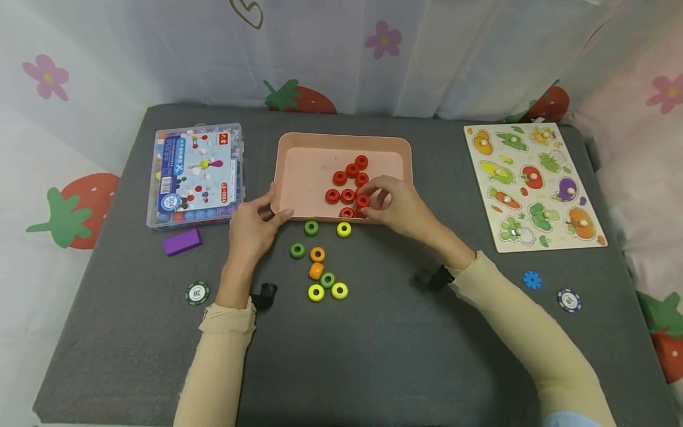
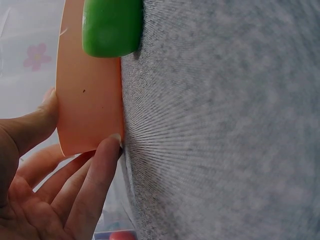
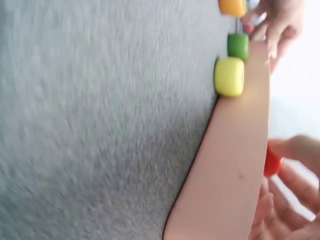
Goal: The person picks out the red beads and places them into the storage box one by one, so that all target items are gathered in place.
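A shallow pink tray lies on the table with several red ring beads grouped in its right half. At its near left corner my left hand grips the tray, thumb and fingers on either side of its wall. My right hand reaches over the near right rim and pinches a red bead, seen also in the right wrist view as a red bead just above the rim. Below the tray lie green beads, orange beads and yellow beads.
A clear lidded box of colored pieces stands left, with a purple block and a green-edged chip nearby. At right lie a vegetable puzzle board, a blue disc and a blue-edged chip.
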`<state>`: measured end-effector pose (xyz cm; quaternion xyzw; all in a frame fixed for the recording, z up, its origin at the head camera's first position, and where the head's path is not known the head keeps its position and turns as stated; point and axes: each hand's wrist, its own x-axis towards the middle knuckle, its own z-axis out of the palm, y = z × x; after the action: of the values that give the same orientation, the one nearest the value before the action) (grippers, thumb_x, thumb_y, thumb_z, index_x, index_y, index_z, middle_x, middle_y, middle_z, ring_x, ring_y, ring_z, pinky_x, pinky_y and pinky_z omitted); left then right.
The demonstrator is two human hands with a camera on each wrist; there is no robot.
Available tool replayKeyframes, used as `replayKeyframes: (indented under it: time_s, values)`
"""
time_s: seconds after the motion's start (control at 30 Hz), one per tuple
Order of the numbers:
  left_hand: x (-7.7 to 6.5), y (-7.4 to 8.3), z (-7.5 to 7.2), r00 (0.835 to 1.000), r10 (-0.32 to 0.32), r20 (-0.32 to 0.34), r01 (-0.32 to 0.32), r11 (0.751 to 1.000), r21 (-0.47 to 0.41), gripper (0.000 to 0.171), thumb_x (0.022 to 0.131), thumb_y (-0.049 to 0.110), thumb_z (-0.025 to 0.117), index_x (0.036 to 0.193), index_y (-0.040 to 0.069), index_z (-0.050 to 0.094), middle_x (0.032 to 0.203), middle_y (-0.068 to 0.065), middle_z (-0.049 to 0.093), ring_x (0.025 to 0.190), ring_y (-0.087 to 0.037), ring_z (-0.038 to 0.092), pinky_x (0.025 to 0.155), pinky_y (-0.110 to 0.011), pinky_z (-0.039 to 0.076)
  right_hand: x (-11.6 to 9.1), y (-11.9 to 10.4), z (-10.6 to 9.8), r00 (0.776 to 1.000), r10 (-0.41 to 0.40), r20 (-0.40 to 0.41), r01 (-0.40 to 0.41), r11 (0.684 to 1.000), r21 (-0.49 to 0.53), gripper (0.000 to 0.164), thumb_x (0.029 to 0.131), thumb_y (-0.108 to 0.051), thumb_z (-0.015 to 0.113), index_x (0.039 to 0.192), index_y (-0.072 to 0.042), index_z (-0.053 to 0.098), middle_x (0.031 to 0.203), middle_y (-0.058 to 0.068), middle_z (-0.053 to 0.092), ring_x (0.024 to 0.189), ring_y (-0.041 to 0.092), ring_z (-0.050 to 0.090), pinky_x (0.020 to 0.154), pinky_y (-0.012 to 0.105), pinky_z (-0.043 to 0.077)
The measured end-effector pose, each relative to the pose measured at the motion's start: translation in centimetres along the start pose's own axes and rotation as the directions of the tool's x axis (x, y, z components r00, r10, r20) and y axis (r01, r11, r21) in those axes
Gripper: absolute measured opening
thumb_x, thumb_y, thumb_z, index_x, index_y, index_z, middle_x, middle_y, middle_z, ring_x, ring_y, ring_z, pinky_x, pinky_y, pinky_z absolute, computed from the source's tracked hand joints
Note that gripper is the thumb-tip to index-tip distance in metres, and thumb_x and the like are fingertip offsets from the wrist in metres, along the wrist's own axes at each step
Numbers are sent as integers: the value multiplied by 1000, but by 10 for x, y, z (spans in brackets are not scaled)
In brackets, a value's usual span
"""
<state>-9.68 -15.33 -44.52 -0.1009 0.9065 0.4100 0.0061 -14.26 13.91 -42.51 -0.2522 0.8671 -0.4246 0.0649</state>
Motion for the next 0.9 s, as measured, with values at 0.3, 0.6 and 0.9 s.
replayKeyframes:
  time_s: [0.3, 0.6, 0.9]
  values:
    - [0, 1, -1, 1000, -7, 2, 7, 1000, -2, 64, 87, 34, 78, 144, 22, 53, 138, -14, 59, 111, -27, 69, 91, -47, 53, 7, 8, -3, 973, 216, -79, -225, 964, -142, 26, 83, -7, 78, 108, -3, 71, 100, 10, 65, 85, 23, 66, 72, 38, 55]
    - [0, 1, -2, 1000, -13, -3, 13, 1000, -1, 64, 87, 34, 79, 144, 20, 54, 134, -16, 63, 110, -27, 69, 88, -47, 54, 11, 15, 4, 967, 244, -77, -254, 956, -150, 24, 82, -10, 81, 103, -2, 73, 94, 11, 69, 82, 22, 67, 72, 39, 54]
    - [0, 0, -2, 1000, -17, 4, 17, 1000, 7, 64, 87, 33, 79, 144, 21, 53, 137, -15, 61, 112, -28, 68, 90, -47, 53, 12, 15, 10, 969, 226, -99, -240, 955, -172, 25, 81, -16, 85, 102, -6, 77, 92, 8, 70, 81, 20, 66, 73, 38, 53]
